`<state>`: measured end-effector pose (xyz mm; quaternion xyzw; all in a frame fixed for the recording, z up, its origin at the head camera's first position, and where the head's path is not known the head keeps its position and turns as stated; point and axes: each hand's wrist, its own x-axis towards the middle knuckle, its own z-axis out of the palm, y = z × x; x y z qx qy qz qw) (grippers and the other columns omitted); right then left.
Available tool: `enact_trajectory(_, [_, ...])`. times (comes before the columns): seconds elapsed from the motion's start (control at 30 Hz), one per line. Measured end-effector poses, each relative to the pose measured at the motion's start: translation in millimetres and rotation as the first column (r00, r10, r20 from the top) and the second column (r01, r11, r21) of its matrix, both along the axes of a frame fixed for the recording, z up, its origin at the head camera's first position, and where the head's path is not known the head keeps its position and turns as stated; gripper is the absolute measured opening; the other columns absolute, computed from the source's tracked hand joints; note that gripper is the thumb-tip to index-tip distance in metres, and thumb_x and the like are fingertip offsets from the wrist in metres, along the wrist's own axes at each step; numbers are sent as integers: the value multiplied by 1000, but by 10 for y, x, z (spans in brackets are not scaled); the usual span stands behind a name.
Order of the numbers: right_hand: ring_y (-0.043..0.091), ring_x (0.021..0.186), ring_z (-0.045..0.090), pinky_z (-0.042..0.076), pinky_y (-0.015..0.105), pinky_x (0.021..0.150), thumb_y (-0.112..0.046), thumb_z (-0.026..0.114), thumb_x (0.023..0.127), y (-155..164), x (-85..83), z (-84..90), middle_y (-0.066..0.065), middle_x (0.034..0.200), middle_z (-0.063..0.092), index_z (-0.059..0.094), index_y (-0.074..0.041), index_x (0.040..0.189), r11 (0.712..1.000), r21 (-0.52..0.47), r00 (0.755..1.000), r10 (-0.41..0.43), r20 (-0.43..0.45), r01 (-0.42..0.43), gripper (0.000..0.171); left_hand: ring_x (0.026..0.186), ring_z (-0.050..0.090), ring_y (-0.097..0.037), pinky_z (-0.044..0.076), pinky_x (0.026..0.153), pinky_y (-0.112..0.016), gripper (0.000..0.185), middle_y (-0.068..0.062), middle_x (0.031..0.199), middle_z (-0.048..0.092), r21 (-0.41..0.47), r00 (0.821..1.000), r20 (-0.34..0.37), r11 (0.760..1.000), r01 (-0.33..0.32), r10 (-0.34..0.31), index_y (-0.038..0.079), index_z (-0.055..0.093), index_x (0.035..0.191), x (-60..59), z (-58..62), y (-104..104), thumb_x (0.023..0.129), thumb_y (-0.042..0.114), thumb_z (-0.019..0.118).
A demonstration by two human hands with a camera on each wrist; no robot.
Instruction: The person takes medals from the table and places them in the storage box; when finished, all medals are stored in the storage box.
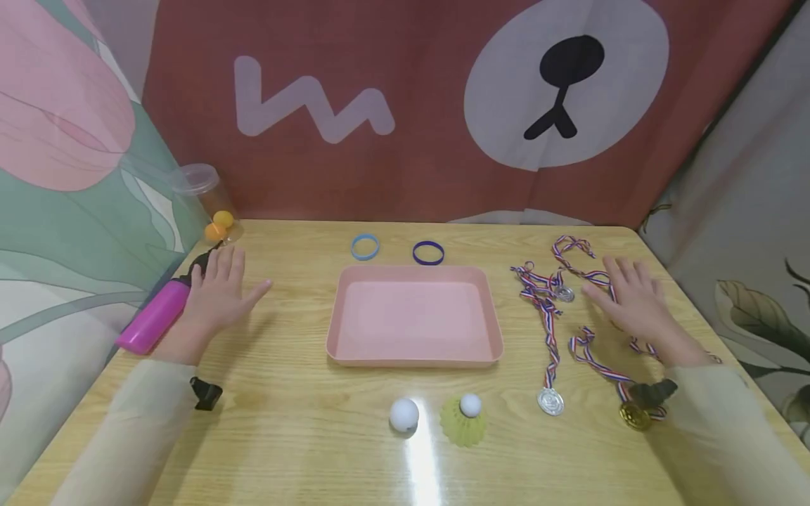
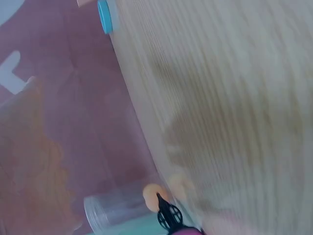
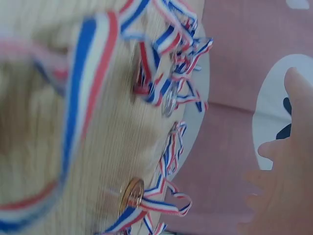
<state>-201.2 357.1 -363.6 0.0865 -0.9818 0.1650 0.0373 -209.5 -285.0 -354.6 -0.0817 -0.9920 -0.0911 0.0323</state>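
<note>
Both bare hands hold nothing, fingers straight. My left hand (image 1: 216, 292) is spread at the left, beside a magenta bottle (image 1: 152, 318) with a black looped cap (image 2: 170, 216). On the right, my right hand (image 1: 633, 299) (image 3: 286, 181) hovers over or rests among striped medal ribbons (image 1: 549, 337) (image 3: 90, 73); contact is unclear. Near it lie a silver medal (image 1: 550, 401), another silver medal (image 1: 564, 293) and a gold medal (image 1: 635, 416) (image 3: 131, 197). Between the hands sits a pink tray (image 1: 414, 316) with nothing in it.
Behind the tray lie a light blue wristband (image 1: 365, 257) (image 2: 104, 17) and a dark blue wristband (image 1: 428, 263). In front are a white ball (image 1: 403, 414) and a yellow-green fluted piece (image 1: 464, 432) bearing a smaller white ball (image 1: 470, 405). A clear jar (image 1: 195, 181) with orange balls (image 1: 223, 219) stands back left.
</note>
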Motion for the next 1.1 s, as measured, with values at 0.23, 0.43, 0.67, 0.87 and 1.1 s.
enact_trajectory(0.23, [56,128,1,0,72,95,-31,45,96,-149,162,-17,39,139,16,16,9,142,980,-148,989,117,-85,-129,68,134,-7,-43,0,105,-60,86,-29,148,-3,13,992,-5,992,127,-127,-8,0,144,-23,-33,242,94,56,31])
enact_trajectory(0.43, [54,127,14,14,72,94,-25,49,95,-312,329,-8,36,138,23,25,10,139,951,-252,983,171,-62,-181,61,135,-1,-42,6,107,-57,82,-28,148,2,75,971,-15,968,241,-240,-8,6,144,5,-95,522,95,49,40])
enact_trajectory(0.67, [46,107,46,40,59,84,-28,52,95,-498,547,22,30,116,51,44,12,124,961,-231,985,165,46,-150,50,136,1,-39,6,107,-56,80,-23,150,3,68,930,26,929,363,-365,-6,7,145,45,-210,777,95,46,42])
enact_trajectory(0.87, [14,75,53,48,31,63,-32,61,89,-546,685,-41,-2,82,57,61,-6,94,968,-168,971,207,123,-185,26,136,3,-37,11,107,-57,78,-22,151,5,53,917,45,918,393,-396,-6,9,145,52,-295,876,95,44,43])
enact_trajectory(1.1, [4,58,44,43,22,50,-31,69,82,-533,772,-174,-9,68,50,57,-15,79,917,-229,906,373,200,-327,21,136,10,-38,12,107,-56,77,-22,150,12,34,907,49,909,416,-418,-5,13,145,81,-320,945,95,46,41])
